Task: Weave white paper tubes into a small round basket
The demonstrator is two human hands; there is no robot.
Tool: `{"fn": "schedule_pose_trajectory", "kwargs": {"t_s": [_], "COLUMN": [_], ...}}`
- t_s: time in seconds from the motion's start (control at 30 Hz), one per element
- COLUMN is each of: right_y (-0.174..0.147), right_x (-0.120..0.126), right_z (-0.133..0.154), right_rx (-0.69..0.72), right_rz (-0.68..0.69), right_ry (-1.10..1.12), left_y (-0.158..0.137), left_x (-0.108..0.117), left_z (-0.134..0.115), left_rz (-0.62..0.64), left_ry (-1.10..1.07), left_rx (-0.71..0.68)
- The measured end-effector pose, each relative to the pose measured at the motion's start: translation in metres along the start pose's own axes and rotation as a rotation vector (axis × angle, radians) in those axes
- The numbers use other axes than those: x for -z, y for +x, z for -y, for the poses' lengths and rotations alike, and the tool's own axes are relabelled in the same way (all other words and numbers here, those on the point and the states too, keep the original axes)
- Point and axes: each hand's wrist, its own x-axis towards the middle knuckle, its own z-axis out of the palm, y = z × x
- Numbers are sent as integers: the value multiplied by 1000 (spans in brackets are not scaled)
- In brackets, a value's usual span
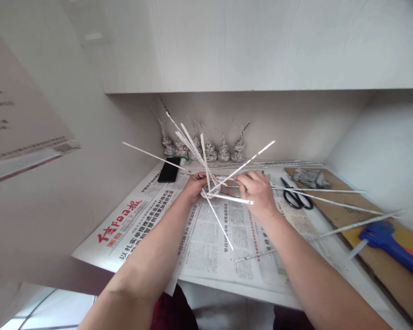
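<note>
My left hand point(195, 187) is closed around the side of a small woven piece of rolled paper point(211, 189). Several white paper tubes point(254, 159) stick out from this piece in all directions, up, sideways and toward me. To the right of it, my right hand point(256, 189) pinches a paper tube, with thumb and fingertips together. Long tubes point(333, 190) run out to the right past that hand. Both hands are just above a newspaper sheet point(206, 243) spread on the desk. My fingers hide part of the weave.
Several gourd-shaped woven paper pieces point(223, 151) stand along the back wall. A black phone point(170, 170) lies at left. Black-handled scissors point(298, 200), a crumpled grey cloth point(311, 178), cardboard point(333, 207) and a blue-handled tool point(385, 234) lie at right. A cabinet point(261, 50) overhangs the desk.
</note>
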Motion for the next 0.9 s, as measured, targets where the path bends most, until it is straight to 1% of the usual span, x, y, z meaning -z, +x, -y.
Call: {"fn": "schedule_pose_trajectory", "kwargs": {"t_s": [0.3, 0.47, 0.63, 0.9], "right_y": [1, 1, 1, 2], "right_x": [-4, -7, -10, -12], "right_z": [2, 2, 0, 2], "right_rx": [-32, -38, -27, -71], "right_rz": [83, 100, 102, 150], "right_ry": [18, 31, 56, 86], "left_y": [2, 1, 1, 1], "left_x": [2, 1, 0, -1], "left_z": [6, 7, 8, 9], "left_rz": [22, 67, 70, 97], "left_ry": [107, 149, 187, 239], "left_rx": [-38, -48, -92, -96]}}
